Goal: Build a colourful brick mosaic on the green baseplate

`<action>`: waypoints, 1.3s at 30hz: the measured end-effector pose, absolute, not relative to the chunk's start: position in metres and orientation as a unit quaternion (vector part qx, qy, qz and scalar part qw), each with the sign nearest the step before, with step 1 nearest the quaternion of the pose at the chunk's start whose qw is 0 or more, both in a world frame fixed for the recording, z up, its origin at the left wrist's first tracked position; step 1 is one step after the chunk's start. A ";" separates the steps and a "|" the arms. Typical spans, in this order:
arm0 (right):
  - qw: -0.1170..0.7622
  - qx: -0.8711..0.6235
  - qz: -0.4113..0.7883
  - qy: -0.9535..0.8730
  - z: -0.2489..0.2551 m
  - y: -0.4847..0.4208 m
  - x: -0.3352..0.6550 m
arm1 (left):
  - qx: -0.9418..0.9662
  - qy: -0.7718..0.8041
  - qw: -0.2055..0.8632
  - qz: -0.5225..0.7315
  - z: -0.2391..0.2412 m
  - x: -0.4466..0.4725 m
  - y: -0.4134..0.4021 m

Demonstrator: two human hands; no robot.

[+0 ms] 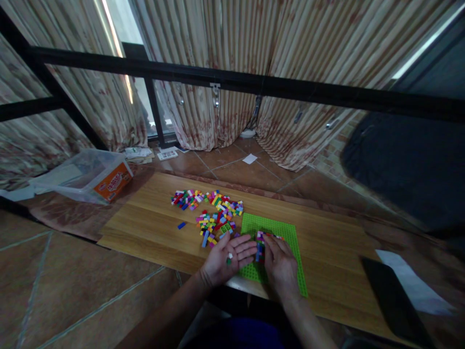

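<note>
My left hand (228,259) is palm up with its fingers stretched out, over the left edge of the green baseplate (289,227). On its palm lie a small white toy brick (230,255) and a small green brick (228,261). My right hand (281,264) bends over the baseplate, its fingers closed at a multicoloured brick build (259,247) attached there. What sits between those fingertips is hidden. Left of the baseplate, loose bricks (207,222) in many colours spread in piles on the wooden board (152,213).
A blue brick (181,226) lies apart from the piles. A clear plastic bin (83,169) with an orange label stands at the far left. On the right are a dark flat object (390,295) and a white sheet (414,281). Curtains (225,111) hang behind a black rail (240,80).
</note>
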State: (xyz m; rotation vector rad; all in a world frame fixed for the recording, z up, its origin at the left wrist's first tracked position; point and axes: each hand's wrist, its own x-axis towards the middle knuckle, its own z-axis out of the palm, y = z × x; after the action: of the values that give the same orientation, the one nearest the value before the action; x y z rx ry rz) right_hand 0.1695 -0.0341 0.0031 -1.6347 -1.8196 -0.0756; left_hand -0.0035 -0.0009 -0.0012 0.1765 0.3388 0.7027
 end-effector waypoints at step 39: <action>0.399 -0.656 0.165 -0.619 0.024 -0.046 0.144 | 0.072 0.145 0.927 0.340 -0.001 -0.004 0.000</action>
State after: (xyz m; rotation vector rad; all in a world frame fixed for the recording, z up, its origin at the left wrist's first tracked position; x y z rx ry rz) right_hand 0.1439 -0.0459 0.0241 -1.6603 -1.5673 0.4189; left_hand -0.0039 -0.0003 -0.0006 0.1477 0.2966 0.6967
